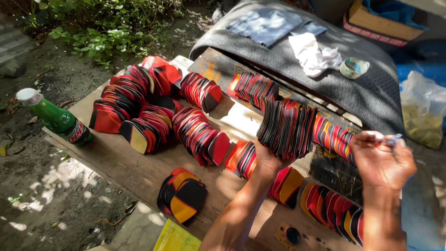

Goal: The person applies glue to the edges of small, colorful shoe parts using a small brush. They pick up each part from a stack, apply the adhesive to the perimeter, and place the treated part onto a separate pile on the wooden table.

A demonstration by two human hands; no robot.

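Note:
My left hand [268, 160] holds up a thick stack of flat black and red cut pieces [286, 128] above the wooden board [139, 172]. My right hand [381, 160] is raised to the right of it, fingers pinched on a small pale thing [395, 138] that is too blurred to identify. Rows of similar red, black and yellow pieces [200, 135] lie fanned across the board. A small pile of them [182, 195] sits near the front edge. More pieces [332, 209] lie below my right hand.
A green bottle [58, 120] with a white cap stands at the board's left edge. Behind lies a dark mat [362, 88] with a white cloth [313, 56], a tape roll [354, 67] and grey fabric [267, 25]. A plastic bag [423, 116] sits right; plants [97, 32] grow at left.

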